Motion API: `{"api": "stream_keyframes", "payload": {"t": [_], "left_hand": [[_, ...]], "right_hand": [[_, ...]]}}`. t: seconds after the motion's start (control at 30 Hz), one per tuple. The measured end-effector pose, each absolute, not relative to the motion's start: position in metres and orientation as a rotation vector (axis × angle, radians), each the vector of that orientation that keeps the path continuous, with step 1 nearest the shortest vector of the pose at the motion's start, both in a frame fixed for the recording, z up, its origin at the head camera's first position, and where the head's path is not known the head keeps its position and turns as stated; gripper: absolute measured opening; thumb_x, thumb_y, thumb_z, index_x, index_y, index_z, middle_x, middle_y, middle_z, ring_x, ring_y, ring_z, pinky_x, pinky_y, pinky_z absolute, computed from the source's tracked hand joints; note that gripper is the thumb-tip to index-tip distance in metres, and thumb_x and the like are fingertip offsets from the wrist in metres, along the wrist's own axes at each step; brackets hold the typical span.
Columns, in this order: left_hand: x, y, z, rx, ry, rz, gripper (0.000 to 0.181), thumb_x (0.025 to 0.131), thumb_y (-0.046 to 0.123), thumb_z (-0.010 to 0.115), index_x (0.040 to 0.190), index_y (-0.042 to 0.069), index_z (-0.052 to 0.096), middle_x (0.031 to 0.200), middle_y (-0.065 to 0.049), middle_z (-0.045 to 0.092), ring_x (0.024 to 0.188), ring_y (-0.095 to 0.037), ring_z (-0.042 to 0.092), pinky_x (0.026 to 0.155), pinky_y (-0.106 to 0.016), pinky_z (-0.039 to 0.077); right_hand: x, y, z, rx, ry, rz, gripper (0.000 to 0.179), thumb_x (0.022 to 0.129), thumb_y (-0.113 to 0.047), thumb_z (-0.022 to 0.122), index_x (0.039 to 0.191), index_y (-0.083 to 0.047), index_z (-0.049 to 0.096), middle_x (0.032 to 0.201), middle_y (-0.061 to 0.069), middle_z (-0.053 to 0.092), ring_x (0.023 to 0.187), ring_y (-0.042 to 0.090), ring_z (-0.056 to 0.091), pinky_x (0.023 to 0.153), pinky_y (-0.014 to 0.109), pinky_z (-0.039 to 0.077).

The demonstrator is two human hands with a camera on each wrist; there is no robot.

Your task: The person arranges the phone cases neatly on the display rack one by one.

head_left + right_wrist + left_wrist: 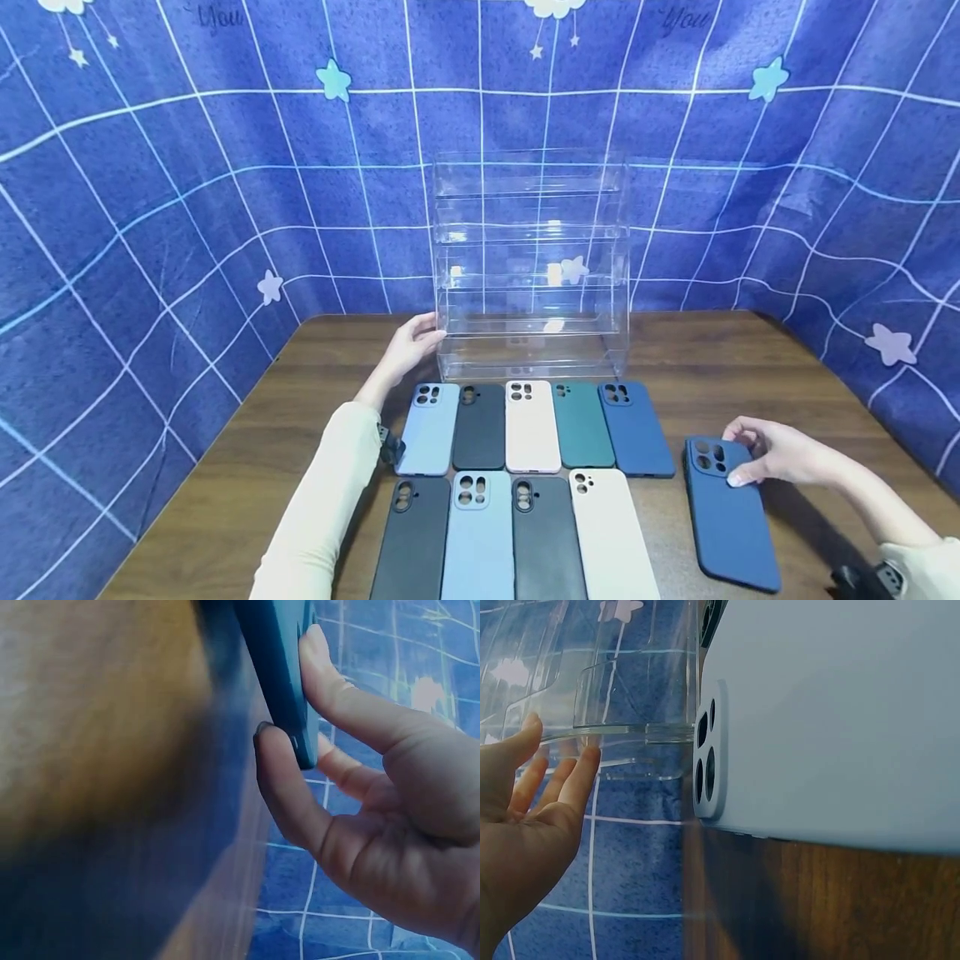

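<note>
My right hand pinches a dark blue phone case near its camera cutouts, at the right of the table. In the right wrist view the thumb lies on one face of the case and a finger on the other; whether its lower end touches the table I cannot tell. At the back, a clear tiered display rack stands upright. My left hand holds its left side low down, with thumb and fingers about the clear panel. Below that hand lies a light blue case.
Two rows of phone cases lie before the rack: black, pale pink, green and dark blue ones behind, black, light blue and cream ones in front. A blue starry curtain surrounds the wooden table.
</note>
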State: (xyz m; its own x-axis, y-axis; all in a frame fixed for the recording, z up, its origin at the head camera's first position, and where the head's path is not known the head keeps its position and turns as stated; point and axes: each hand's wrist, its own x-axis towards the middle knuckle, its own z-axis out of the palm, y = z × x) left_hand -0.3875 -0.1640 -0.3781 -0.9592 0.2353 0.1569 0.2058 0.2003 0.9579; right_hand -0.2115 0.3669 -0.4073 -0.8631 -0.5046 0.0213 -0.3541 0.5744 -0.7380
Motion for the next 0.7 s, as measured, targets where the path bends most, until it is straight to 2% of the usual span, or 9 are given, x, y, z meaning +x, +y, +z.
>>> {"api": "stream_keyframes", "payload": {"t": [0.13, 0.3, 0.37, 0.53, 0.7], "left_hand": [[-0.39, -0.166, -0.382, 0.433, 2.425, 1.915, 0.055, 0.094, 0.008, 0.056, 0.141, -0.007, 0.031, 0.14, -0.028, 0.04, 0.125, -0.04, 0.046, 0.1, -0.04, 0.045], [-0.401, -0.168, -0.395, 0.437, 2.406, 1.939, 0.058, 0.093, 0.011, 0.057, 0.142, -0.005, 0.031, 0.142, -0.026, 0.039, 0.127, -0.039, 0.045, 0.101, -0.04, 0.043], [-0.404, -0.169, -0.399, 0.447, 2.418, 1.943, 0.058, 0.093, 0.013, 0.058, 0.142, -0.003, 0.031, 0.142, -0.025, 0.04, 0.126, -0.038, 0.046, 0.101, -0.04, 0.043], [-0.406, -0.17, -0.402, 0.522, 2.45, 1.957, 0.059, 0.091, 0.02, 0.062, 0.14, -0.002, 0.036, 0.138, -0.025, 0.044, 0.123, -0.036, 0.05, 0.099, -0.039, 0.046], [-0.403, -0.169, -0.401, 0.557, 2.453, 1.981, 0.059, 0.09, 0.022, 0.063, 0.137, -0.003, 0.039, 0.136, -0.025, 0.046, 0.12, -0.033, 0.054, 0.097, -0.038, 0.049]], "right_hand": [[-0.216, 0.366, -0.401, -0.681, 2.644, -1.16, 0.034, 0.078, -0.008, 0.073, 0.104, 0.004, 0.055, 0.083, -0.006, 0.062, 0.068, -0.002, 0.055, 0.056, 0.021, 0.049], [-0.218, 0.364, -0.391, -0.559, 2.786, -1.105, 0.038, 0.081, -0.013, 0.071, 0.109, 0.008, 0.058, 0.08, -0.006, 0.063, 0.068, -0.002, 0.058, 0.059, 0.022, 0.052], [-0.219, 0.364, -0.387, -0.574, 2.837, -1.119, 0.037, 0.083, -0.011, 0.07, 0.112, 0.009, 0.058, 0.078, -0.005, 0.064, 0.067, -0.001, 0.06, 0.059, 0.022, 0.052], [-0.22, 0.363, -0.38, -0.565, 2.868, -1.242, 0.036, 0.085, -0.006, 0.066, 0.117, 0.007, 0.055, 0.085, -0.01, 0.063, 0.071, 0.002, 0.062, 0.061, 0.027, 0.056], [-0.221, 0.362, -0.37, -0.523, 2.848, -1.322, 0.034, 0.089, -0.007, 0.062, 0.12, 0.006, 0.053, 0.089, -0.013, 0.063, 0.073, 0.005, 0.064, 0.063, 0.031, 0.058]]}}
